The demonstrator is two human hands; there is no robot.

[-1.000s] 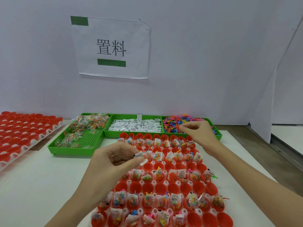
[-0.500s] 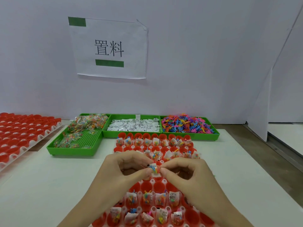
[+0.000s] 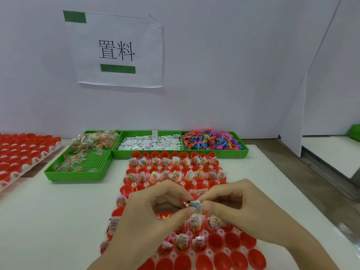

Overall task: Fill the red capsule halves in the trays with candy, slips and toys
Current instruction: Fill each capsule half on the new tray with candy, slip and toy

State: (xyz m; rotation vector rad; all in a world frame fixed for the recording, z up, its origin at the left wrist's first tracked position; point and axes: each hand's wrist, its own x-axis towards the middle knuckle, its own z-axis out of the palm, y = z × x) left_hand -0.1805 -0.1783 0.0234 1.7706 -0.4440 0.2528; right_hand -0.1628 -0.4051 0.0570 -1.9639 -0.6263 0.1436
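Observation:
A tray of red capsule halves point(image 3: 220, 242) lies on the white table before me; many halves hold a candy bag, a slip and a toy, others stand empty. Over its middle, my left hand point(image 3: 152, 215) and my right hand point(image 3: 239, 209) meet fingertip to fingertip. Together they pinch a small bundle point(image 3: 194, 205): a white slip, a clear candy bag and a little coloured toy. Behind the tray stand three green bins: candy bags point(image 3: 93, 145), white slips point(image 3: 150, 144) and coloured toys point(image 3: 212, 142).
A second tray of red capsule halves point(image 3: 21, 151) sits at the far left. A white wall with a paper sign point(image 3: 116, 49) closes the back. A white partition point(image 3: 296, 117) stands at the right, with the table edge and another surface beyond it.
My right hand came back from the toy bin to meet my left hand over the tray. Both hands now pinch the bundle together, slightly lower than half a second ago.

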